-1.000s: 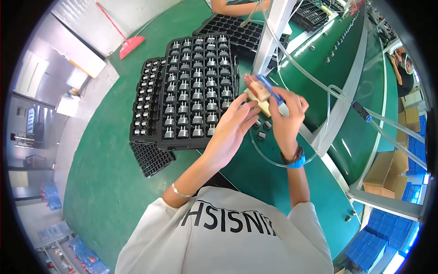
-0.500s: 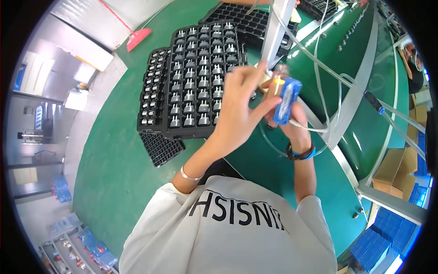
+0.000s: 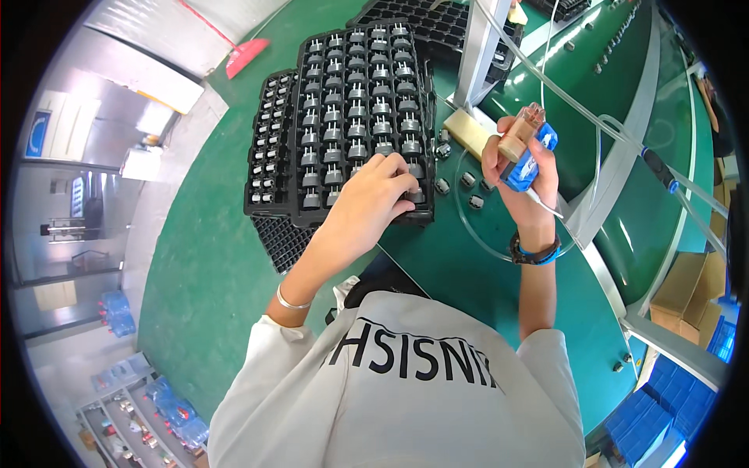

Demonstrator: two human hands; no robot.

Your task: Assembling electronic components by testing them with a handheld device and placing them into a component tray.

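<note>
My left hand is over the near right corner of a black tray, its fingers curled down and closed around a small grey two-pin plug piece. The fingertips partly hide that piece. Rows of similar grey plug pieces stand with pins up in the tray. To the right, above the table, my right hand grips a blue block-shaped device with a brownish, partly clear block against it. A white cable runs from the device's lower end.
Several loose plug pieces lie on the green table between the tray and my right hand, near a cream block. A smaller filled tray sits left. A metal post and hanging hoses stand on the right.
My left hand has left the blue device and come down onto the tray's near right corner. My right hand has moved right with the device, which is now tilted.
</note>
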